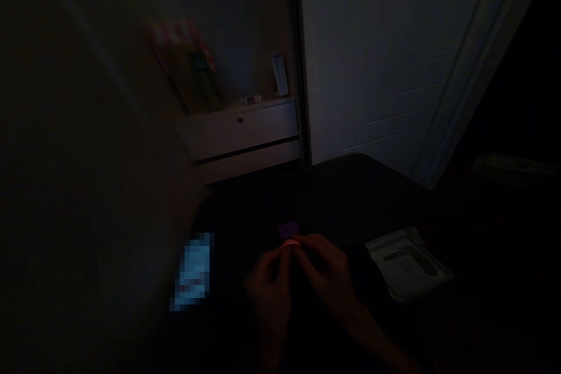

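Note:
In the dim head view, a small orange-red object (291, 242) with a bright curved edge sits between the fingertips of both hands; its kind is too dark to tell. My left hand (270, 283) pinches it from the left with thumb and finger. From the right, my right hand (328, 266) grips it the same way, index finger along its top. Just beyond the fingertips is a small purple piece (288, 228) with rounded corners. Whether it touches the held object I cannot tell.
A dark tabletop (350, 187) spreads under the hands. To the right lies a clear-looking packet (409, 264); to the left glows a pixelated bright screen-like patch (193, 272). Behind stand a drawer unit (258, 131) and a pale door panel (372, 58).

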### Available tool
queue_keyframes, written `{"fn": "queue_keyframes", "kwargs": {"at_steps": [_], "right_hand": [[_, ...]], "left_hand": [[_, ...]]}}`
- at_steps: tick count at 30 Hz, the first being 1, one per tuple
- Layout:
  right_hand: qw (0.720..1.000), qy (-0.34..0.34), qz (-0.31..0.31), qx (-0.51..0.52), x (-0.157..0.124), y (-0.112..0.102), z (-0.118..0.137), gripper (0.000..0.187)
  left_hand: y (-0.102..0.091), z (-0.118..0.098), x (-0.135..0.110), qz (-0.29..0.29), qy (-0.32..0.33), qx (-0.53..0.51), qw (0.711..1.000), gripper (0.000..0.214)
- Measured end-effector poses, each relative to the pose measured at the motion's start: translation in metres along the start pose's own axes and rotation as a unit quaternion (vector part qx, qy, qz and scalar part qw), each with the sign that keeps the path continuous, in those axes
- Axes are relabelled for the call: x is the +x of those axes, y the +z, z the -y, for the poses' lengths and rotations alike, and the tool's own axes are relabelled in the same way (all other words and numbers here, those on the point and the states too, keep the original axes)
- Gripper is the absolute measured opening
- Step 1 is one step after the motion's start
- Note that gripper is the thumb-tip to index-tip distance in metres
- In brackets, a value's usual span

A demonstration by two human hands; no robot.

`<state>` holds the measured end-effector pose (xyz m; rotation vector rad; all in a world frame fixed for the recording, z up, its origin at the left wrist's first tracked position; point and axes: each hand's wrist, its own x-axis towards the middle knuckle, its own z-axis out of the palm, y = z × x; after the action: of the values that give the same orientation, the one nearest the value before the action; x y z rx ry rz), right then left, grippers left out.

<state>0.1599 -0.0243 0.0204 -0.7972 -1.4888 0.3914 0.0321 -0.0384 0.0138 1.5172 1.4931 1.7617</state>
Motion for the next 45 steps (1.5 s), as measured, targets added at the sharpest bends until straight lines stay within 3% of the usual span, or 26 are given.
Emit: {"fn": "queue_keyframes", "kwargs": {"at_steps": [6,12,27,34,45], "right_hand": [[0.999,-0.025,0.011,-0.041,0.0,-0.005,-0.003,0.025],[0.996,-0.042,0.027,-0.071,0.001,-0.008,-0.005,0.027],[0.996,-0.047,0.024,-0.073,0.004,-0.008,-0.002,0.022],[0.99,-0.079,0.05,-0.102,0.005,-0.013,-0.002,0.026],[0.987,-0.086,0.054,-0.126,0.004,-0.012,-0.004,0.023]], "left_hand": [[0.002,0.001,0.005,0.016,0.024,-0.009,1.0,0.021],[-0.002,-0.001,0.006,-0.002,0.115,0.06,0.992,0.013],[-0.004,-0.007,0.007,-0.016,0.141,0.076,0.987,0.01],[-0.008,-0.009,0.01,-0.016,0.221,0.089,0.971,0.01],[-0.009,-0.009,0.012,-0.014,0.23,0.098,0.968,0.009]]}}
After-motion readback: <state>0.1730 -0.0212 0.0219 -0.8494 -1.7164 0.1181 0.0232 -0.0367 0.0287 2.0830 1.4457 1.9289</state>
